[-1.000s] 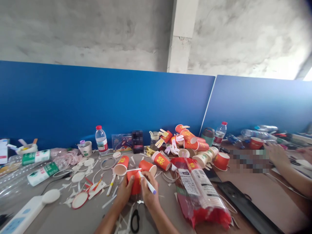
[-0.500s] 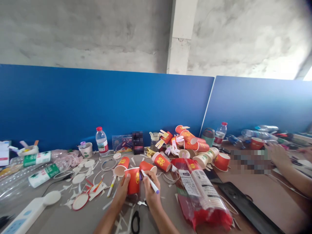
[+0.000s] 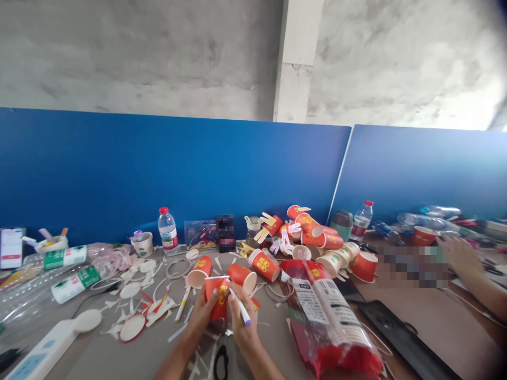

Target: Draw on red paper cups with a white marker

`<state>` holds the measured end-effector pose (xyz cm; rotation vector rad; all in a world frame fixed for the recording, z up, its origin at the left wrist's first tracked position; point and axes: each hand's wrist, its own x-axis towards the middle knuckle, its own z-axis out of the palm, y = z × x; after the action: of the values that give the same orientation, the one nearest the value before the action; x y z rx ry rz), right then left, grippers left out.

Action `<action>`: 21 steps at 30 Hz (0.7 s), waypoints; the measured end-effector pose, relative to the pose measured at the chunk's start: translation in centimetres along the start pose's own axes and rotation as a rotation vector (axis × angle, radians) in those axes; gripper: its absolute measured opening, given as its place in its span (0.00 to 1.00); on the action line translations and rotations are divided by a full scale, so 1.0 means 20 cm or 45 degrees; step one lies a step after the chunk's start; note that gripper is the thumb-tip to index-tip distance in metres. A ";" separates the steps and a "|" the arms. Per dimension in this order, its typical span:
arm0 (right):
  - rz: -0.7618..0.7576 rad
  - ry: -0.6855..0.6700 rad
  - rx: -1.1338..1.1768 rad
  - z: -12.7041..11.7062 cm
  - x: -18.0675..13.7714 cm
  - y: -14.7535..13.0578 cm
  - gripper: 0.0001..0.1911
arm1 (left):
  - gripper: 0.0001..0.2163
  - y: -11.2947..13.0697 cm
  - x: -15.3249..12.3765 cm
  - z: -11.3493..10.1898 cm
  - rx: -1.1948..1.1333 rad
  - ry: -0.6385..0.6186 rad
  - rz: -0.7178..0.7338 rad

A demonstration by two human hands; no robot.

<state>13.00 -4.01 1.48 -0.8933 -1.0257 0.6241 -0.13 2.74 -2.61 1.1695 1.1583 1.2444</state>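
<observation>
A red paper cup (image 3: 216, 301) with gold lettering is in my left hand (image 3: 202, 314), whose fingers and thumb close round its left side. My right hand (image 3: 244, 316) is closed on a white marker (image 3: 240, 306) with a purple end, close against the cup's right side. Whether the marker's tip touches the cup I cannot tell. Just behind are two more red cups lying on their sides, one at the left (image 3: 199, 272) and one at the right (image 3: 241, 278). Scissors (image 3: 221, 361) with black handles lie below the hands, beside white paper strips.
A clear and red plastic bag (image 3: 332, 316) of stacked cups lies to the right. Behind it rises a pile of red cups (image 3: 309, 227). Paper scraps, bottles (image 3: 168, 235) and a white power strip (image 3: 51, 343) cover the left. Another person's hand (image 3: 461, 258) is at far right.
The held cup has turned slightly, and its rim now shows edge-on. My right hand has moved in closer to it with the marker. The view has shifted a little.
</observation>
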 end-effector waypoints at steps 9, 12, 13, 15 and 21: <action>-0.030 0.077 -0.017 0.00 0.01 -0.05 0.33 | 0.46 0.09 -0.04 0.02 -0.113 -0.012 -0.063; -0.001 0.064 -0.012 0.00 0.00 -0.06 0.32 | 0.44 0.12 -0.06 0.03 -0.100 0.018 -0.092; 0.015 0.053 -0.009 0.01 0.00 -0.06 0.32 | 0.43 0.13 -0.06 0.03 -0.093 0.019 -0.101; 0.043 0.020 -0.003 0.01 -0.01 -0.07 0.33 | 0.41 0.14 -0.07 0.03 -0.062 0.024 -0.103; 0.023 0.015 0.029 0.02 0.00 -0.06 0.34 | 0.38 0.15 -0.08 0.04 -0.014 0.005 -0.070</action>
<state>12.73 -4.60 2.53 -0.8857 -0.9993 0.6438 0.44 1.19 0.41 1.1203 1.1773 1.2109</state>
